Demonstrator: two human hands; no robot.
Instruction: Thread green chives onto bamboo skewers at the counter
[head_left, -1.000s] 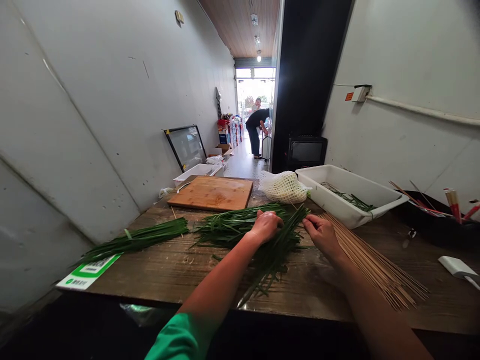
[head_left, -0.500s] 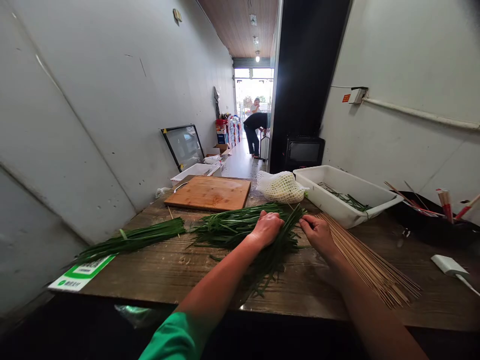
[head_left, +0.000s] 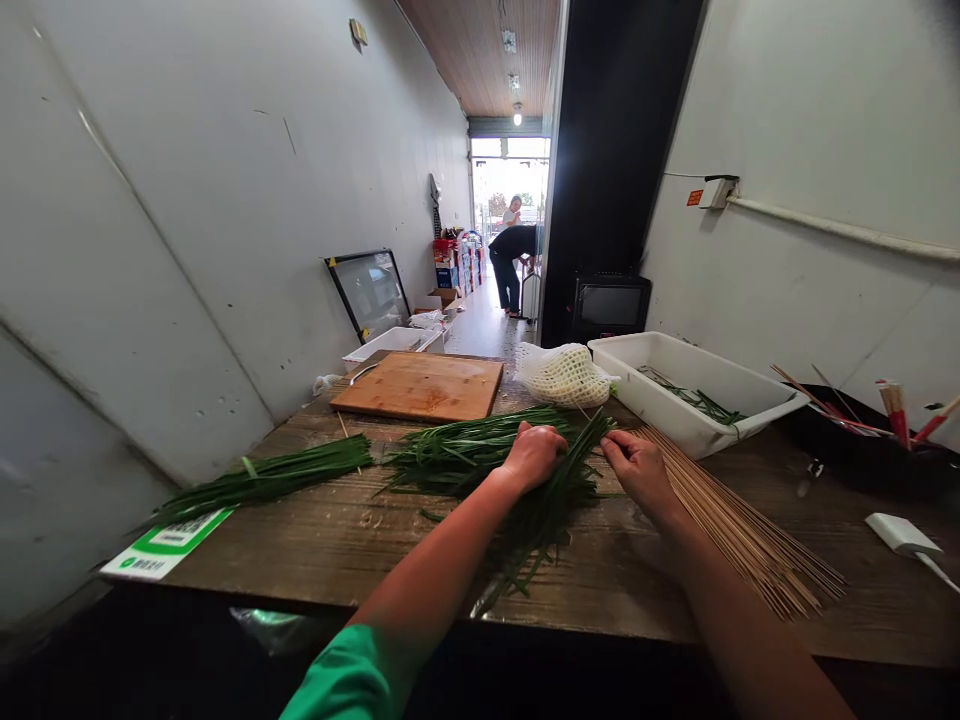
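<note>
My left hand (head_left: pixel 536 452) is closed round a bunch of garlic chives (head_left: pixel 581 462), its fingers partly hidden by the leaves. Beside the cut ends of that bunch, my right hand (head_left: pixel 636 462) pinches thumb and forefinger together; what sits between them is too small to make out. A larger pile of chives (head_left: pixel 450 445) spreads under and left of my left hand. Further left lies a tied bundle of chives (head_left: pixel 277 474). Many thin bamboo skewers (head_left: pixel 739 525) fan out on the table under and right of my right forearm.
A wooden cutting board (head_left: pixel 424 385) lies at the back of the table (head_left: pixel 315 550). Right of it are a net-wrapped vegetable (head_left: pixel 566 376), a white tub (head_left: pixel 690 360) with loose chives, a black container (head_left: pixel 847 440) and a white adapter (head_left: pixel 904 534). People (head_left: pixel 512 255) stand far off near the doorway.
Almost nothing differs. The whole view has shifted very slightly, and both hands keep their places at the chives.
</note>
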